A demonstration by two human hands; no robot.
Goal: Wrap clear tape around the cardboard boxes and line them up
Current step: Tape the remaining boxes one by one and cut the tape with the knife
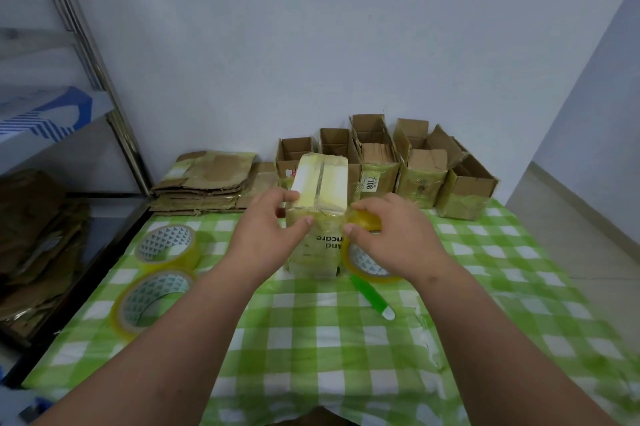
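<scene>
A green-and-white checked tablecloth is covering the table, which is sitting against a pale wall with a metal shelf rack standing at the left. At the middle of the cloth the person's left hand is pressing against the left side of a small upright cardboard box, thumb on its front face and fingers curling round the upper left edge, so it is gripping the box. The right hand is lying against the box's right side, its fingers wrapping over a yellowish roll of clear tape that is touching the box's right edge; it is holding that roll. The box is already shining with tape across its closed top. Just below the roll a green utility knife is lying on the cloth. Further left, 2 more tape rolls are resting flat, one nearer the wall and one closer to the person. Behind the held box, 5 open-topped cardboard boxes are standing in a row along the wall, and flattened cardboard sheets are lying stacked at the back left corner.
</scene>
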